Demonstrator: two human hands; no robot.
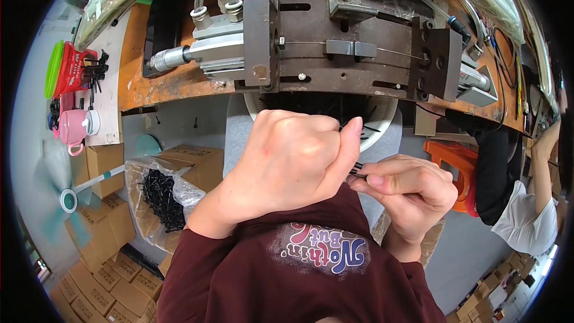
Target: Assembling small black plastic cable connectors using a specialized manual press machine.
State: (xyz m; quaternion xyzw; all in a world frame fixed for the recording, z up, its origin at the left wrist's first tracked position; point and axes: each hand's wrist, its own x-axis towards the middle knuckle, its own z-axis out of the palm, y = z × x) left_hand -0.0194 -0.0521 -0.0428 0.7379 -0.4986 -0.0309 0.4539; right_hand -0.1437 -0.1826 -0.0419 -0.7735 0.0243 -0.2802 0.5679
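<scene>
Your right hand (414,188): thumb and fingers together, clamped on small dark pieces (357,171), ends jutting from the fingertips toward your left hand (293,158), whose fingers curl closed just beside, any contents hidden. Step in hand, by judgement: small pieces being handled at the right fingertips; the next move seems to call for a light, steady pinch, with the left thumb kept off the ends. Outward from your fingers: white basin (387,122) just beyond, dark metal fixture (305,22) farther beyond, plastic bag (192,192) well left.
</scene>
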